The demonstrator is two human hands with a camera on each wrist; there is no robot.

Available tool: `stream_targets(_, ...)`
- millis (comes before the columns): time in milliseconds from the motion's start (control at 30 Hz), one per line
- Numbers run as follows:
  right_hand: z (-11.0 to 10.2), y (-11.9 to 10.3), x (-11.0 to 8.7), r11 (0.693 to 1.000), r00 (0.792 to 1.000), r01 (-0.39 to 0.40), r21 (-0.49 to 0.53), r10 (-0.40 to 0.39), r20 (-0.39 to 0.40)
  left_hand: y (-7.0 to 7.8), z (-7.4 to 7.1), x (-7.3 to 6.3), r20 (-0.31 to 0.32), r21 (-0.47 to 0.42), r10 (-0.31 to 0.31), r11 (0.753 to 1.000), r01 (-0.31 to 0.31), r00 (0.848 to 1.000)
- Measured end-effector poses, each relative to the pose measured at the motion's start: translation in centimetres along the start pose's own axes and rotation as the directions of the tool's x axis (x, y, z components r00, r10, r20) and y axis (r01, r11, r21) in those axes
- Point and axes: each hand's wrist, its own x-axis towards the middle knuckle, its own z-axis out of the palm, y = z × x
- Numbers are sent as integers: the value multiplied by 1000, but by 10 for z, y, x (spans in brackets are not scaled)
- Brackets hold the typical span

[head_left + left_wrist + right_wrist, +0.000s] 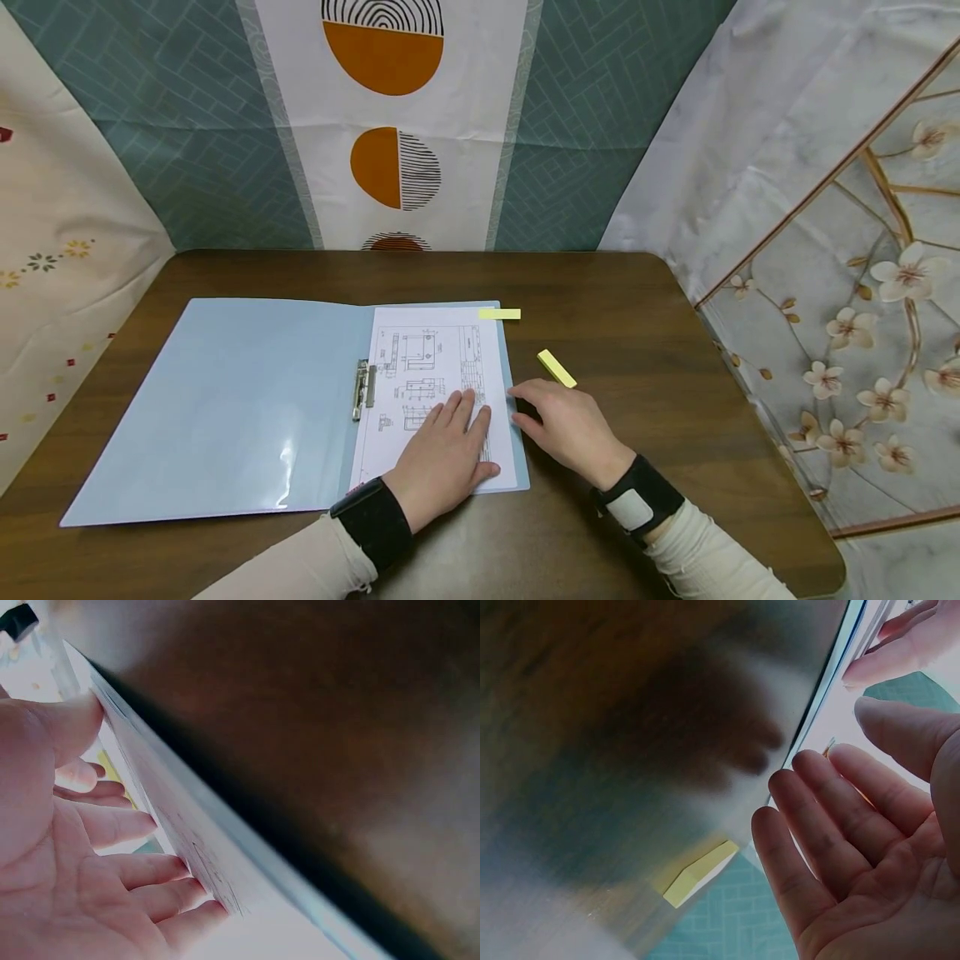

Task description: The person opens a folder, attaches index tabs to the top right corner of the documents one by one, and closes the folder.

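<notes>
head view: the left hand (445,462) lay palm down on the printed sheet (427,362), its fingers extended and slightly spread; beneath the sheet was the open blue folder (225,400). the metal clip (363,389) sat left of the left hand's fingertips. beyond those fingertips, a yellow strip (499,314) crossed the sheet's far right corner and projected past the folder. the right hand (566,425), fingers loosely bent and thumb apart, was at the folder's right edge; contact could not be told. just beyond it, a yellow pad (557,369) rested on the tabletop (637,317).

left wrist view: the left hand's thumb and fingers reached over the sheet.

right wrist view: the right hand's fingers curved gently, thumb apart; the yellow pad lay past its little-finger side.
</notes>
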Motion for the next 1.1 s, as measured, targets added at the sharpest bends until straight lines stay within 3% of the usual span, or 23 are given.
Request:
stream_targets(167,0,2,-1,1000,1000,25,2,-25,1,-4,1,2,-18,-16,42,999,-42,999)
stream_targets(400,-3,3,2,997,997,82,4,-82,6,-9,-3,1,-23,-14,212,977,-212,977)
stream_targets(500,-4,3,1,997,997,77,6,-77,18,-7,-5,2,2,58,261,964,-261,965)
stream_targets(633,-4,3,-1,998,998,56,9,-57,40,-3,-5,3,15,185,326,928,-323,945)
stream_targets(1100,-9,0,1,1000,997,17,25,-19,76,3,-8,-2,11,260,401,883,-390,916)
